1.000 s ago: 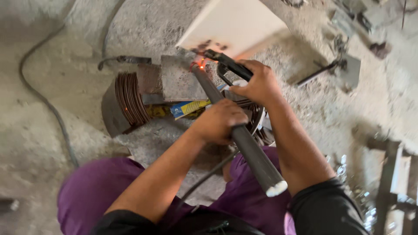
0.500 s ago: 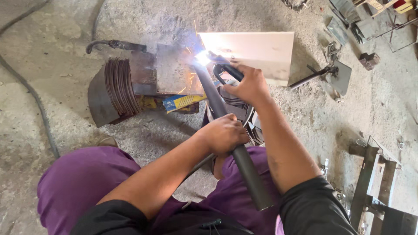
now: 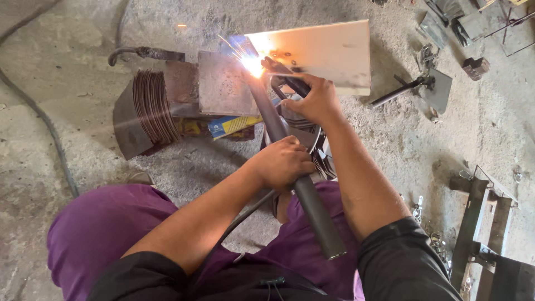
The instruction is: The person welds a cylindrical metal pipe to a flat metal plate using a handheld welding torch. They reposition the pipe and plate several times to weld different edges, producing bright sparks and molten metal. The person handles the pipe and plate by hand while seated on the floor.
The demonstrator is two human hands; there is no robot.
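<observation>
Two bare hands work close to a live arc, so treat exposed skin as the first risk. Your left hand (image 3: 281,163) has its fingers wrapped fully around the long dark round steel tube (image 3: 290,161), near its middle; your right hand (image 3: 315,100) has its fingers closed on the black welding electrode holder (image 3: 287,75), whose tip meets the far end of the tube at the bright white arc (image 3: 252,64). Sparks fly left and upward from that point; they could land on your unprotected fingers and forearms, or heat travelling down the tube could force your left hand to loosen, which would let the joint shift. The tube runs from your lap, over your purple trousers (image 3: 106,228), up to the rusty flat steel plate (image 3: 225,83) beside the ribbed rusty steel block (image 3: 150,111). A pale flat sheet (image 3: 329,53) lies just behind the arc. The tube looks smooth, matt and grey-black, with an open cut near end. A dark cable (image 3: 44,122) lies on the dusty concrete floor (image 3: 401,161).
</observation>
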